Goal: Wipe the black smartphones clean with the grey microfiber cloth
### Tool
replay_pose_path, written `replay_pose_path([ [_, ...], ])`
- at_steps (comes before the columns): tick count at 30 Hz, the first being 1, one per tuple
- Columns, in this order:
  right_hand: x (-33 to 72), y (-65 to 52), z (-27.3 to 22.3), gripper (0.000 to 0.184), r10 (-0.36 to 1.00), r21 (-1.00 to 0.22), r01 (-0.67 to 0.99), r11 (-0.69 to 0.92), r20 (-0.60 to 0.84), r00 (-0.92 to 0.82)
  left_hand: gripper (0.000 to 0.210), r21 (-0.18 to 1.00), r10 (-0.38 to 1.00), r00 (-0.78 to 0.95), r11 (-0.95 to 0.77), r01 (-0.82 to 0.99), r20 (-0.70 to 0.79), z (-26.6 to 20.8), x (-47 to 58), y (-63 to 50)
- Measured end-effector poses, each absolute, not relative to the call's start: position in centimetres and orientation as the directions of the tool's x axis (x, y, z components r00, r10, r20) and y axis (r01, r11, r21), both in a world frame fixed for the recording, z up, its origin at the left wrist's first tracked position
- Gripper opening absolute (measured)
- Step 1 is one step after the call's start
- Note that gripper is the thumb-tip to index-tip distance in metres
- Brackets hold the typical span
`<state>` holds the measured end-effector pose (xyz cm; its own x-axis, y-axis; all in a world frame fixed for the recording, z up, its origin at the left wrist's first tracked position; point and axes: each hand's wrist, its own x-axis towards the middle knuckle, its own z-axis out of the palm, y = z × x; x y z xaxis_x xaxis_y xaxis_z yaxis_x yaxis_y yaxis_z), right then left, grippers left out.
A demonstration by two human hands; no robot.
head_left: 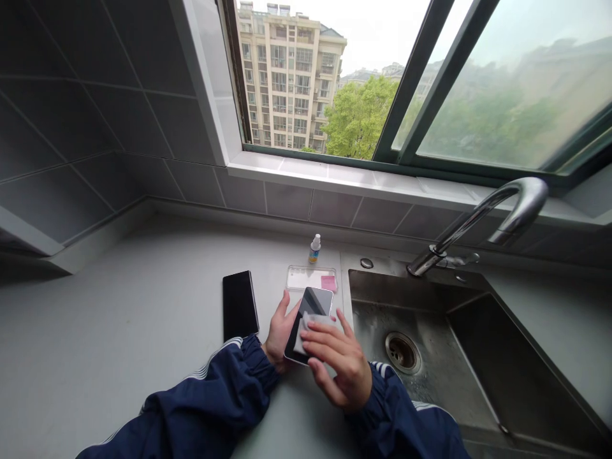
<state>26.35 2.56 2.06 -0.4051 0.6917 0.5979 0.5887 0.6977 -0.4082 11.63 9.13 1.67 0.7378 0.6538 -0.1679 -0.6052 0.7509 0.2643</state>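
Observation:
My left hand (278, 331) grips a smartphone (317, 298) from its left side and underneath, its dark screen facing up. On the lower half of that screen, my right hand (340, 363) presses a white wipe (302, 336) under its fingers. Just beyond the phone lies a clear phone case (306, 278) with a pink patch at its right end. A small spray bottle (314, 248) with a white top stands upright behind the case. To the left of my left hand, a second dark phone (239, 305) rests flat on the counter.
On the right is a steel sink (459, 344) with a drain (403, 352) and a curved chrome faucet (482, 217). The pale countertop (119, 319) stretches to the left. A tiled wall and a partly open window (310, 83) stand behind.

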Motion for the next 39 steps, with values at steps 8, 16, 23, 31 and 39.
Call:
replay_pose_path([
  [8,26.9,2.9,1.4,0.031,0.722,-0.396,0.648,0.65,0.588,-0.365,0.068,0.252,0.652,0.739,0.754,-0.606,-0.172,1.9,11.7,9.1],
  [16,26.8,2.8,1.3,0.03,0.736,-0.398,0.657,0.641,0.561,-0.379,0.063,0.241,0.641,0.743,0.765,-0.598,-0.193,2.0,12.0,9.2],
  [23,26.5,2.8,1.1,0.031,0.742,-0.404,0.66,0.633,0.559,-0.37,0.059,0.243,0.65,0.738,0.756,-0.607,-0.179,1.8,12.1,9.2],
  [31,26.8,2.8,1.0,0.029,0.757,-0.439,0.643,0.628,0.537,-0.372,0.063,0.26,0.651,0.733,0.755,-0.602,-0.195,2.0,12.0,9.0],
  [39,26.8,2.8,0.8,0.028,0.752,-0.442,0.641,0.627,0.558,-0.352,0.063,0.275,0.647,0.734,0.758,-0.592,-0.206,2.2,12.1,9.0],
])
